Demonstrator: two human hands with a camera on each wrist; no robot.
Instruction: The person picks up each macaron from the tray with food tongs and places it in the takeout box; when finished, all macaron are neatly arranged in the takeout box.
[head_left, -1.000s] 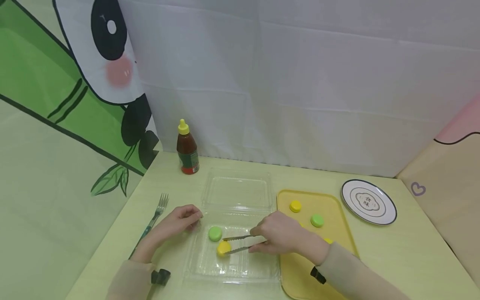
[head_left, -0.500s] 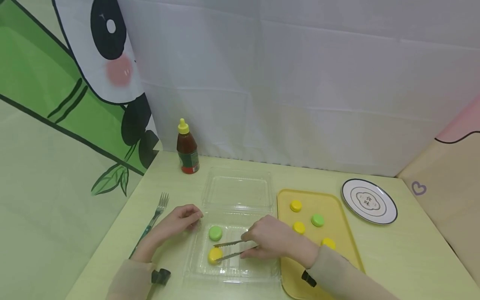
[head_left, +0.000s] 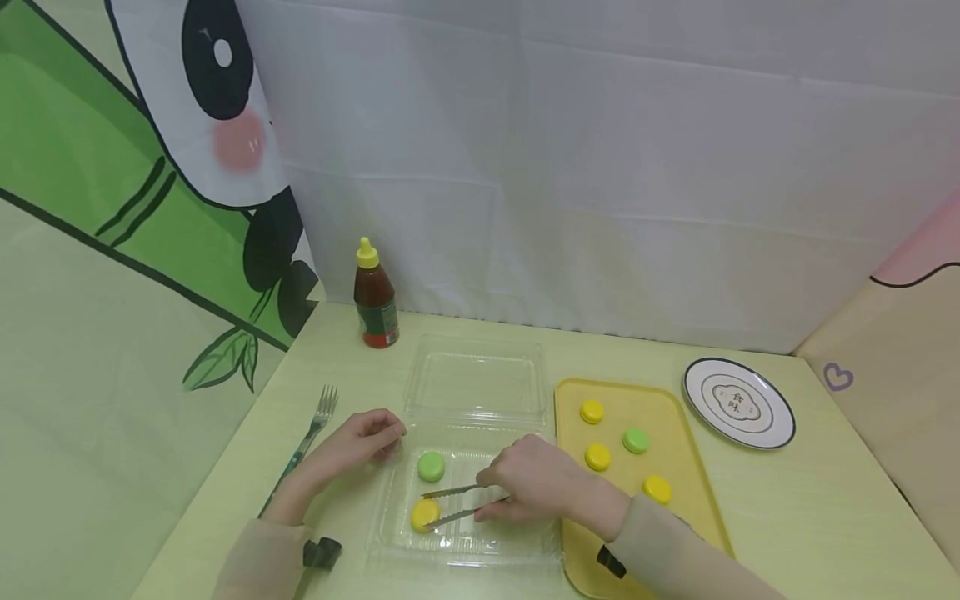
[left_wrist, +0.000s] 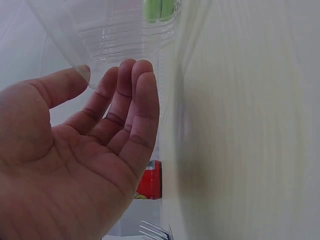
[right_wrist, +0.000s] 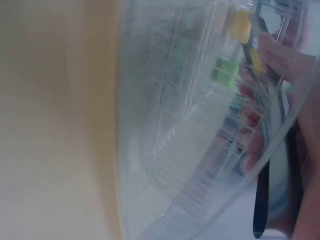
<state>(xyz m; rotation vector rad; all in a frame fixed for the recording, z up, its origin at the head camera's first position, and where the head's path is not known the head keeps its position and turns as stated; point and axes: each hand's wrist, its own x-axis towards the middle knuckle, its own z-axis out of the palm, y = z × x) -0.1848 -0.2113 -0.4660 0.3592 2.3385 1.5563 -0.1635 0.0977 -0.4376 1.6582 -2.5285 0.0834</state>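
Observation:
My right hand (head_left: 525, 479) grips metal tongs (head_left: 453, 516) over the clear hinged plastic box (head_left: 510, 546). The tong tips are spread at a yellow macaron (head_left: 424, 516) in the box's near left part. One tip overlaps it; I cannot tell whether they squeeze it. A green macaron (head_left: 431, 466) lies just behind. At the box's left edge rests my left hand (head_left: 367, 437). In the left wrist view, its thumb touches the clear wall and its fingers are loosely bent. The right wrist view shows the tongs (right_wrist: 272, 165) through clear plastic.
A yellow tray (head_left: 645, 396) right of the box bears yellow macarons (head_left: 592, 412) and a green macaron (head_left: 635, 440). A white plate (head_left: 738, 403) stands at the far right. Left are a fork (head_left: 315, 427) and a sauce bottle (head_left: 375, 300). The box's lid (head_left: 476, 375) lies folded back.
My right hand has moved left and slightly nearer with the tongs, and the yellow macaron has shifted left and nearer. The tong tips look wider about it. My left hand has stayed still.

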